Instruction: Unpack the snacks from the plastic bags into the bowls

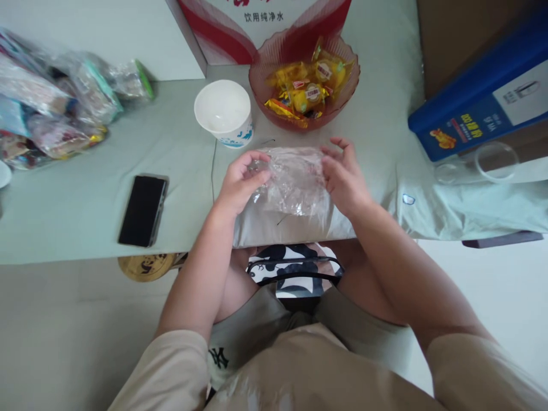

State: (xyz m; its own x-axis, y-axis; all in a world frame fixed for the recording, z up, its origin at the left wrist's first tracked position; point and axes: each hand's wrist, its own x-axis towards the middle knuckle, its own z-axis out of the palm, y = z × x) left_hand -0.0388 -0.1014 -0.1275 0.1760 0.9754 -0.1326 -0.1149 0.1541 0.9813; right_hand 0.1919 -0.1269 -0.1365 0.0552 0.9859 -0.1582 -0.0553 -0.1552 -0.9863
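Head view: both bare hands are over the pale green cloth on the table, near its front edge, with a crumpled, transparent plastic wrapper stretched between them. The wrapper lies in front of the person, just below the bowl in the frame.

Left hand: thumb and forefinger slightly parted at the wrapper's left side, film caught between them; remaining fingers curled. Right hand: partly curled, thumb and fingertips gripping the wrapper's right side; exact contact of each finger cannot be told.

Surroundings: pink ribbed bowl beyond the wrapper, holding yellow-wrapped packets. White paper cup with blue print stands upright to the left of the bowl, close beside it. Behind the bowl, a red and white carton. Black phone lies flat to the left of the left hand, well apart from it. Farther left, a blurred heap of packaged items; contents not legible. At right, a tilted blue box with yellow lettering, and next to it a clear cup on its side
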